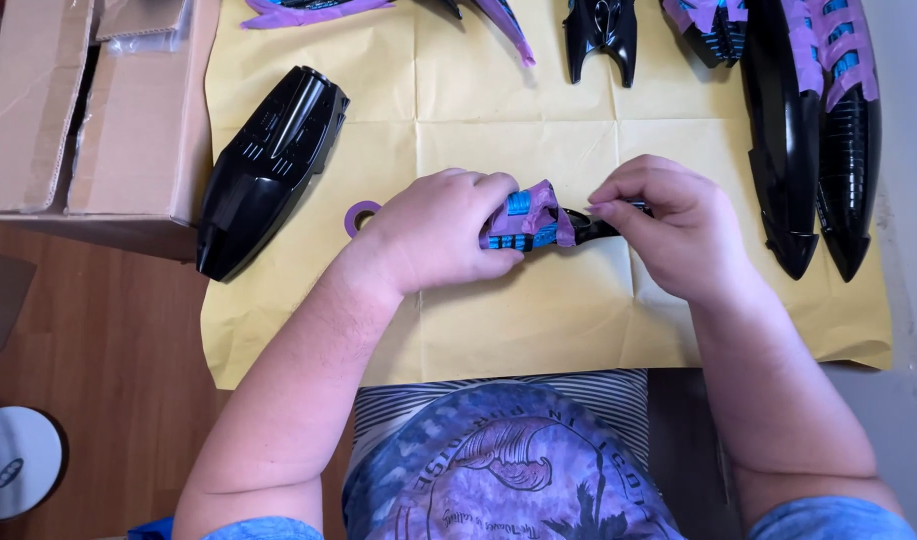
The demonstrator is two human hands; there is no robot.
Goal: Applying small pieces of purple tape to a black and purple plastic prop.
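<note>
Yellow paper (499,330): two hands (439,232) (669,232), one taped black part (539,222).

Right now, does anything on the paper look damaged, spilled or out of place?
Nothing looks spilled or broken. The yellow paper is creased from folding but lies flat. The left hand and right hand both grip a small black part wrapped in purple tape. A tape roll lies by the left hand, partly hidden.

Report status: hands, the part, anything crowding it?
Left hand and right hand both grip small black part with purple tape, blue showing. Held over yellow paper. Tape roll beside left hand; nothing blocking.
</note>
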